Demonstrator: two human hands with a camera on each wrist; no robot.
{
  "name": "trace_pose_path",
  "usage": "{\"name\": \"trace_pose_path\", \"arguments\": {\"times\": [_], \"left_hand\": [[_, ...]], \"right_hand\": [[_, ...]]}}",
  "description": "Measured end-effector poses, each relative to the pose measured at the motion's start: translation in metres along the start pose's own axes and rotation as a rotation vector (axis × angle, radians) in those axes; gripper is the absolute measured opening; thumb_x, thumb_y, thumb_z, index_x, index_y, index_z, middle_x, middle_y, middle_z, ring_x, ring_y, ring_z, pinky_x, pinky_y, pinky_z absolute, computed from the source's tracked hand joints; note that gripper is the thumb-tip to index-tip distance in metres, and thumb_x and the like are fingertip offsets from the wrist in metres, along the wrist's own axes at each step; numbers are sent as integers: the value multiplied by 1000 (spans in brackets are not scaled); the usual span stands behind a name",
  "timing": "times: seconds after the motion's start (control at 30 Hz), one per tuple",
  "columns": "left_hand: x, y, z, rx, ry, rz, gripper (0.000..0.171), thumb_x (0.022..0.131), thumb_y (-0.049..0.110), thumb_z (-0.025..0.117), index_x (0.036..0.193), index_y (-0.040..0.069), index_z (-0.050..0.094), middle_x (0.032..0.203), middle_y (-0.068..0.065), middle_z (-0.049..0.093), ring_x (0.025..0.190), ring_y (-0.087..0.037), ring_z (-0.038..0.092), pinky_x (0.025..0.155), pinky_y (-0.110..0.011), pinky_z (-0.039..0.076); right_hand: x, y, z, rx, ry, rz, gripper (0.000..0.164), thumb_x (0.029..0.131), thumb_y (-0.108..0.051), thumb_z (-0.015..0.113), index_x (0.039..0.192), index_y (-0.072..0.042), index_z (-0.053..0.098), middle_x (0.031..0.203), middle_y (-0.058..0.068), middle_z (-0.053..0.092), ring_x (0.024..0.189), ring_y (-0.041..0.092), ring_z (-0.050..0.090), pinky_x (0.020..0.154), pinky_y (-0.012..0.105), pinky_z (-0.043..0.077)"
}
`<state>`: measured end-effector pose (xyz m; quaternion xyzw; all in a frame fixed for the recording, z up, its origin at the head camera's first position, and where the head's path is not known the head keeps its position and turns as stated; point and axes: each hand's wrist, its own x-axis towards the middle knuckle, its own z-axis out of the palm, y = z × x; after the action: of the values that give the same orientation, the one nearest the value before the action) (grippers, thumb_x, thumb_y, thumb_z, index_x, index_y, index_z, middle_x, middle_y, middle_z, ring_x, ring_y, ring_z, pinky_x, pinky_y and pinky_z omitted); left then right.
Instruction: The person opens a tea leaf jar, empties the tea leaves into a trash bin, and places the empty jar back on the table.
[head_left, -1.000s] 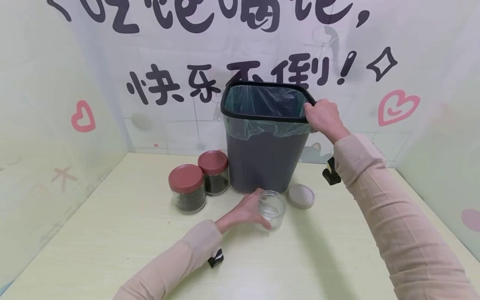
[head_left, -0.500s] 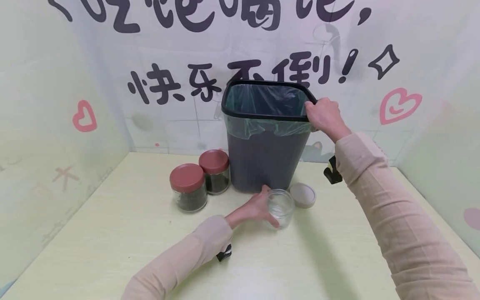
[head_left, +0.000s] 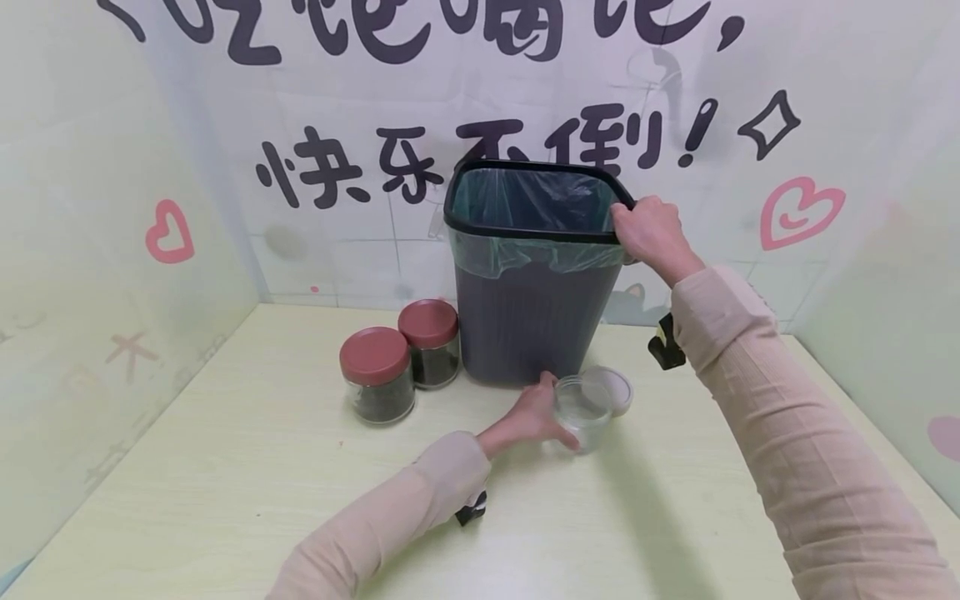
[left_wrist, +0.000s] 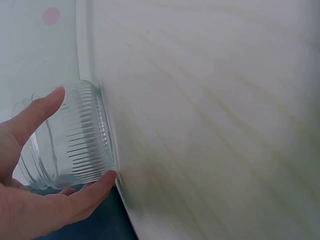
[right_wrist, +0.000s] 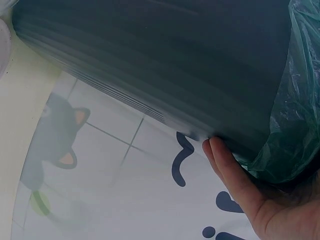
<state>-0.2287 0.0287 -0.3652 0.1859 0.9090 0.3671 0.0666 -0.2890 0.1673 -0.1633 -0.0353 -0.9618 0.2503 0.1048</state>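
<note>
Between thumb and fingers, my left hand (head_left: 536,417) holds a clear glass jar (head_left: 585,417) by its side, with no lid on it. In the left wrist view the jar's ribbed wall (left_wrist: 85,135) and base show close to the tabletop. A pale round lid (head_left: 620,392) lies just behind the jar, partly covered by it; whether they touch I cannot tell. My right hand (head_left: 651,233) grips the right side of the black rim of a dark trash bin (head_left: 532,317). Green plastic liner (right_wrist: 295,100) folds over that rim. The bin stands upright.
Two glass jars with red lids and dark contents stand left of the bin: a front jar (head_left: 377,375) and a back jar (head_left: 429,342). A printed wall (head_left: 337,258) rises behind the pale table (head_left: 225,467), with side panels left and right.
My left hand has moved the glass jar to the right along the bin's front, so it now overlaps the pale lid in view. The right hand keeps its hold on the bin rim.
</note>
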Motion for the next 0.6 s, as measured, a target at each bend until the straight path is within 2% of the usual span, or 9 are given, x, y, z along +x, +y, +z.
{"name": "trace_pose_path", "arguments": {"times": [0.1,0.27,0.4,0.6], "left_hand": [[1,4,3,8,15,-27,79,48,16,87,108,-3,39,96,-18,57,96,-30,54,82,-31,45],[5,9,8,-15,26,-55,84,50,14,86,115,-7,39,101,-20,56,101,-32,52,86,-35,44],[10,11,14,-23,60,-67,80,50,14,86,113,-8,42,100,-20,57,100,-33,52,85,-36,45],[17,16,21,-53,90,-152,95,52,15,85,125,-13,32,112,-27,51,108,-36,48,91,-38,41]], "right_hand": [[0,0,0,3,-2,-1,39,90,-28,24,76,0,46,103,29,51,97,41,47,79,44,41],[0,0,0,4,-2,2,39,90,-28,24,77,1,46,104,29,51,98,42,47,80,44,40],[0,0,1,5,-7,6,39,91,-28,24,76,0,45,103,29,51,98,42,47,80,44,40],[0,0,0,8,-9,10,39,91,-29,24,79,1,46,104,29,50,98,41,47,81,44,40]]}}
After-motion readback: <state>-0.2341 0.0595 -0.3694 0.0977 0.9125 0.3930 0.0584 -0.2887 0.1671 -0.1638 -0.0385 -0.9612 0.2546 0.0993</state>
